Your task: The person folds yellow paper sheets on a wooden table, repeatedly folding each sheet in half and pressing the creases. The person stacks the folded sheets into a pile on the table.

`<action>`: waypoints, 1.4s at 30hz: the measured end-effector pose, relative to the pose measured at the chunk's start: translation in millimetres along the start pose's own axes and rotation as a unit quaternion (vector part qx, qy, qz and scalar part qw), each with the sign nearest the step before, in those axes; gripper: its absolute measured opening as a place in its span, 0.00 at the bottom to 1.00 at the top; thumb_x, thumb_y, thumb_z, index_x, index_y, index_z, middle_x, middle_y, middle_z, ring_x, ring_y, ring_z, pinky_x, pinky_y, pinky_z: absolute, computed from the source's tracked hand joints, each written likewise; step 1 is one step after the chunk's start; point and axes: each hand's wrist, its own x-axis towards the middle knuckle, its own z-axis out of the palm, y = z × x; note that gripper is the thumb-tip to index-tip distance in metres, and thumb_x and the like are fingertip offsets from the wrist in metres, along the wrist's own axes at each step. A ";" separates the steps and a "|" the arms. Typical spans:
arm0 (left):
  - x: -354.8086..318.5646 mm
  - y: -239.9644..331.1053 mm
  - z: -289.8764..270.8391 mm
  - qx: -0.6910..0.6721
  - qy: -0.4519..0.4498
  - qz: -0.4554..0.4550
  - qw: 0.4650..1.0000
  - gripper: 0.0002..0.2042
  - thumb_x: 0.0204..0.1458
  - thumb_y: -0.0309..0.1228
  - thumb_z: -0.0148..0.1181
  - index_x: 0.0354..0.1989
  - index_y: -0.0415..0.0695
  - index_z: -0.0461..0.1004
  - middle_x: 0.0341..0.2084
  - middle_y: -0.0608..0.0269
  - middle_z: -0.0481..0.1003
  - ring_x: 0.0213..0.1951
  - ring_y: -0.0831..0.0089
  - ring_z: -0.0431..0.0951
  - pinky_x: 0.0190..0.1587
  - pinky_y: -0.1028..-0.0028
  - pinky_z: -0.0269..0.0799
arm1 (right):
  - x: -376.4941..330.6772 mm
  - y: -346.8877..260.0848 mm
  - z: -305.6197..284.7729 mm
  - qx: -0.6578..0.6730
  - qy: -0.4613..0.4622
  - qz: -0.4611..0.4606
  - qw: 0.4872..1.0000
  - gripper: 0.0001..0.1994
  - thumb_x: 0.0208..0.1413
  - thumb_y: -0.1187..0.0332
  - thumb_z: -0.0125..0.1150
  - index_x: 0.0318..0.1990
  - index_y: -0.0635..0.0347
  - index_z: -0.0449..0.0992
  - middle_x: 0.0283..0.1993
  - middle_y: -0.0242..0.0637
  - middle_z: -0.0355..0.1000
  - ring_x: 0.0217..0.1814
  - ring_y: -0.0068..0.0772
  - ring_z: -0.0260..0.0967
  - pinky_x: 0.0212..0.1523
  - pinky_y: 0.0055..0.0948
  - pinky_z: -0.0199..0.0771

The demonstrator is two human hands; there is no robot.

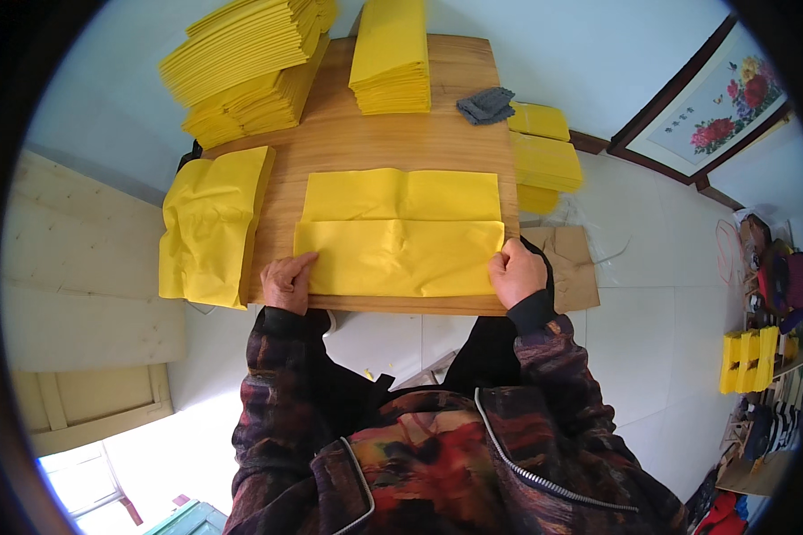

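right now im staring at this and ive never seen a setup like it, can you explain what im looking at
There is no machine here: a person works with two bare hands. The one picture comes from a wide fisheye camera worn on the head, looking down, so straight edges bend and picture left is the person's left.

On the wooden table, a folded yellow sheet lies in front. The left hand touches its left edge; whether it grips is unclear. The right hand seems to pinch the right edge.

Beyond are a tall yellow stack, a narrower yellow stack and a grey cloth. A crumpled yellow piece lies at the left.
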 end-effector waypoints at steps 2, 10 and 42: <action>0.2 -0.7 -0.2 -0.004 0.012 0.017 1.000 0.09 0.50 0.26 0.58 0.37 0.51 0.80 0.24 0.67 0.75 0.33 0.66 0.73 0.48 0.65 0.61 | 0.1 0.8 0.5 0.010 -0.002 -0.003 1.000 0.09 0.49 0.64 0.56 0.26 0.60 0.70 0.21 0.51 0.72 0.26 0.56 0.71 0.28 0.51 0.70; 0.4 1.4 -2.4 0.003 0.001 0.009 1.000 0.08 0.51 0.26 0.57 0.37 0.50 0.80 0.22 0.67 0.72 0.32 0.66 0.73 0.48 0.66 0.62 | 1.6 -2.6 -2.5 -0.005 -0.017 -0.006 1.000 0.09 0.49 0.65 0.56 0.25 0.60 0.70 0.22 0.51 0.72 0.26 0.55 0.71 0.28 0.50 0.71; 1.3 10.9 -1.6 0.036 0.021 0.011 0.999 0.07 0.49 0.27 0.57 0.35 0.50 0.80 0.28 0.64 0.78 0.35 0.63 0.75 0.48 0.63 0.63 | 2.6 -13.5 2.9 -0.133 0.017 -0.242 0.961 0.16 0.48 0.75 0.55 0.48 0.57 0.73 0.56 0.36 0.66 0.62 0.42 0.58 0.60 0.45 0.55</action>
